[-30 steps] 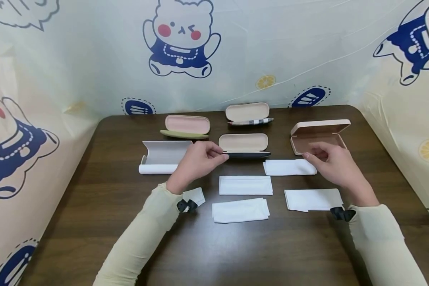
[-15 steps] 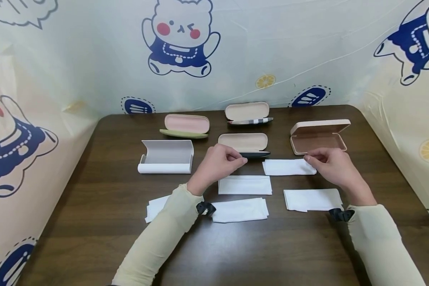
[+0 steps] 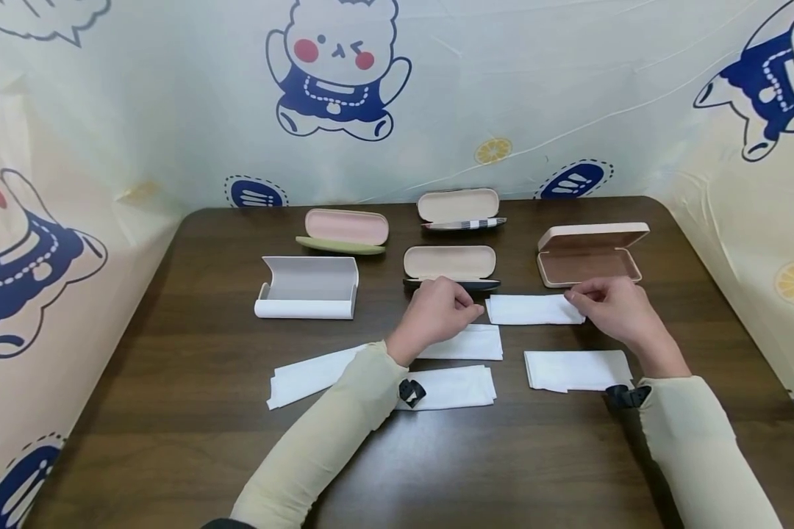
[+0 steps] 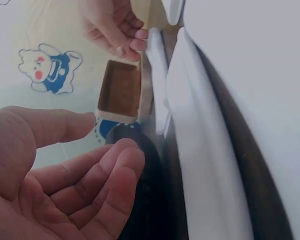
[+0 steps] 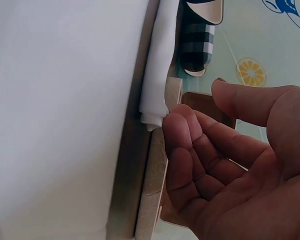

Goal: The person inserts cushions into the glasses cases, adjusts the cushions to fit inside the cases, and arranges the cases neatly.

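White cloth (image 3: 534, 309), folded into a narrow strip, flat on dark tabletop (image 3: 476, 470). Left hand (image 3: 437, 312) near its left end, thumb and fingers apart, nothing held. Right hand (image 3: 612, 303) at its right end, thumb parted from loosely bent fingers; contact unclear.

Head view: left grip (image 3: 440, 312) hid part of the front of a black, cream-lined oblong case (image 3: 483, 285) and the left end of the middle folded white cloth (image 3: 473, 342). Cream fabric left sleeve (image 3: 344, 426), cut off by the bottom edge, covered the left end of the front folded white cloth (image 3: 459, 387). Whether right grip (image 3: 612, 305) touched the far folded white cloth (image 3: 536, 309) could not be told. Left wrist view: right grip was blurred, cropped above.
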Available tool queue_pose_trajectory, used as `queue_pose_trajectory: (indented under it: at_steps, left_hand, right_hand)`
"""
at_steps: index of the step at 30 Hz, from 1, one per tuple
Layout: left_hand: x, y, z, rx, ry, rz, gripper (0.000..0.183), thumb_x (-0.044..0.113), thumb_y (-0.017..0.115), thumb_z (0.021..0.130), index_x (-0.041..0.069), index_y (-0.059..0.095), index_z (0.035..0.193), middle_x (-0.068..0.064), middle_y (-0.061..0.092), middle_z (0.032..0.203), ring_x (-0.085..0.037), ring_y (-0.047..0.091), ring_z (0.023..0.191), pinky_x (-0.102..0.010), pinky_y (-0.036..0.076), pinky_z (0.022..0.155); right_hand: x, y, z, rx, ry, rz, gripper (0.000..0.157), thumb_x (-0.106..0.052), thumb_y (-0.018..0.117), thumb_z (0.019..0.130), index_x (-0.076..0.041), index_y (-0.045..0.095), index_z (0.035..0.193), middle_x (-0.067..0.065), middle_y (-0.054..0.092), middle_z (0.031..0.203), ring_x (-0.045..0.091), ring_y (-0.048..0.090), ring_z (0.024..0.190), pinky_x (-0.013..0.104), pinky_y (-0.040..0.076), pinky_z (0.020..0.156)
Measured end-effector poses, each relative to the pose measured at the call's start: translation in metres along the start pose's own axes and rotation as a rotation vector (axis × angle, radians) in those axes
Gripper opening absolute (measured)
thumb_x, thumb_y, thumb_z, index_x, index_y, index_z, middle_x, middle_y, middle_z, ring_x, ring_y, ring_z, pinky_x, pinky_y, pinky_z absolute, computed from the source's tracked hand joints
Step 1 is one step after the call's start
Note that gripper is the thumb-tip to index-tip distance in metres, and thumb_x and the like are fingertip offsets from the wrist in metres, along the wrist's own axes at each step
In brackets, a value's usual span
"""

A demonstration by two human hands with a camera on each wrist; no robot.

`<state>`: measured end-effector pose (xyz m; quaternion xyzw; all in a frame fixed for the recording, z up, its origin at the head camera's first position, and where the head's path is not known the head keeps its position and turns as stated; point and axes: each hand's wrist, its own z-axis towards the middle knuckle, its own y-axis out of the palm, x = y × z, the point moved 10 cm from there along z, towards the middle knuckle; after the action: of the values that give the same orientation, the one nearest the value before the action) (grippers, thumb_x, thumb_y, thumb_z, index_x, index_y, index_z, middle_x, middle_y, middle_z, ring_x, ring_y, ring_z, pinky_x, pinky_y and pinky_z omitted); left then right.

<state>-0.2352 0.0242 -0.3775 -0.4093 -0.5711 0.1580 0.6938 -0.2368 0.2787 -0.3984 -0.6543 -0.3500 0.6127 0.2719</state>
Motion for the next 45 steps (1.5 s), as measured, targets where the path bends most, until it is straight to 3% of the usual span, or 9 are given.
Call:
queue_pose_trajectory:
  at_steps: [7,11,19,25,35,45]
  left_hand:
    - [0.006,0.017,0.008,-0.05,-0.021,0.114,0.042,0.026,0.068,0.095,0.017,0.065,0.054,0.012,0.041,0.046,-0.007,0.043,0.05,-0.022,0.034,0.049]
    - [0.008,0.026,0.011,-0.076,-0.055,0.166,0.051,0.027,0.065,0.098,0.016,0.054,0.049,0.008,0.032,0.045,-0.009,0.039,0.045,-0.024,0.032,0.045]
    - [0.015,0.042,0.018,-0.106,-0.07,0.378,0.033,0.03,0.061,0.101,0.014,0.065,0.073,0.0,0.055,0.061,-0.014,0.053,0.051,-0.028,0.044,0.044]
    - [0.016,0.051,0.023,-0.108,-0.084,0.462,0.025,0.03,0.06,0.102,0.014,0.072,0.086,-0.003,0.067,0.077,-0.017,0.06,0.057,-0.032,0.047,0.044]
    - [0.029,0.059,0.026,-0.047,0.011,0.639,0.02,0.011,0.06,0.097,0.018,0.073,0.084,-0.002,0.068,0.075,-0.02,0.067,0.063,-0.035,0.047,0.041]
    - [0.036,0.067,0.03,-0.04,0.041,0.679,0.022,0.01,0.063,0.097,0.021,0.073,0.08,0.001,0.062,0.066,-0.016,0.061,0.057,-0.034,0.043,0.038]
  right_hand:
    - [0.008,0.002,0.0,-0.009,0.028,0.004,0.029,-0.027,0.064,0.1,-0.001,0.073,0.107,0.011,0.065,0.087,0.029,0.052,0.079,0.037,0.044,0.063]
    - [0.011,0.002,0.0,-0.006,0.043,0.004,0.029,-0.028,0.065,0.1,-0.001,0.073,0.107,0.011,0.065,0.086,0.029,0.052,0.079,0.037,0.043,0.062]
    - [0.02,0.004,0.002,-0.035,0.091,-0.015,0.03,-0.027,0.07,0.097,0.0,0.073,0.109,0.013,0.069,0.091,0.03,0.055,0.082,0.037,0.046,0.066]
    - [0.027,0.01,0.004,-0.077,0.117,-0.021,0.033,-0.029,0.072,0.095,0.001,0.073,0.111,0.015,0.069,0.094,0.031,0.055,0.085,0.039,0.046,0.069]
    - [0.022,0.01,0.006,-0.059,0.078,-0.048,0.026,-0.024,0.074,0.093,0.0,0.074,0.104,0.011,0.067,0.086,0.03,0.053,0.08,0.038,0.045,0.065]
    - [0.024,0.014,0.009,-0.052,0.074,-0.076,0.021,-0.023,0.075,0.091,-0.002,0.072,0.094,0.009,0.064,0.08,0.029,0.053,0.076,0.037,0.042,0.062]
